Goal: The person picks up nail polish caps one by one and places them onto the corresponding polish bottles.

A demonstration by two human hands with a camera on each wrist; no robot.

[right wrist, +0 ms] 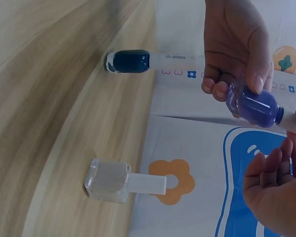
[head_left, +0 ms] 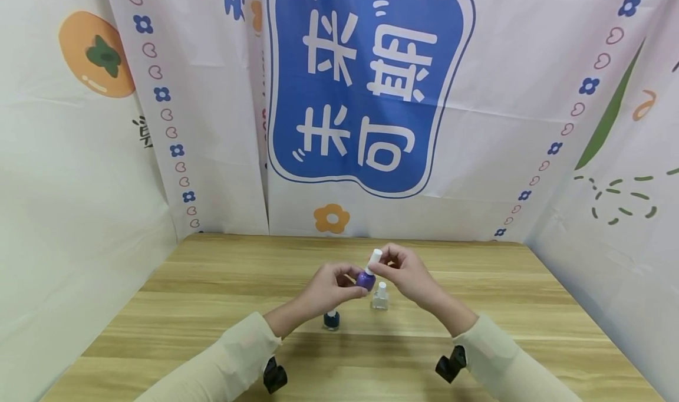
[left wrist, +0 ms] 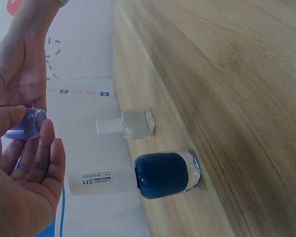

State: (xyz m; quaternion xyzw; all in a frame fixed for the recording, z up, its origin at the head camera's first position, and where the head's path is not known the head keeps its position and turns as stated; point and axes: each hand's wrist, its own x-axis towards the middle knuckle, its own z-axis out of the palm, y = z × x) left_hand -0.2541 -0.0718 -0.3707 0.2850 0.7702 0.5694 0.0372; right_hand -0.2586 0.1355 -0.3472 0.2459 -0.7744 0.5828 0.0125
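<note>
A purple nail polish bottle [head_left: 365,280] with a white cap [head_left: 374,260] is held up over the table, tilted. My left hand [head_left: 330,288] pinches its glass body between thumb and fingers. With thumb and fingertips my right hand [head_left: 405,272] grips the white cap, which meets the bottle's neck in the right wrist view. Below the hands a clear nail polish bottle [right wrist: 108,180] stands upright on the table. A dark teal nail polish bottle [left wrist: 163,175] with a white cap stands nearer, its cap partly hidden by my left arm in the head view.
The wooden table [head_left: 223,307] reaches back to a white printed cloth [head_left: 498,95] hanging behind it. More cloth hangs along the left and right sides. Black wrist mounts [head_left: 451,363] sit under both sleeves.
</note>
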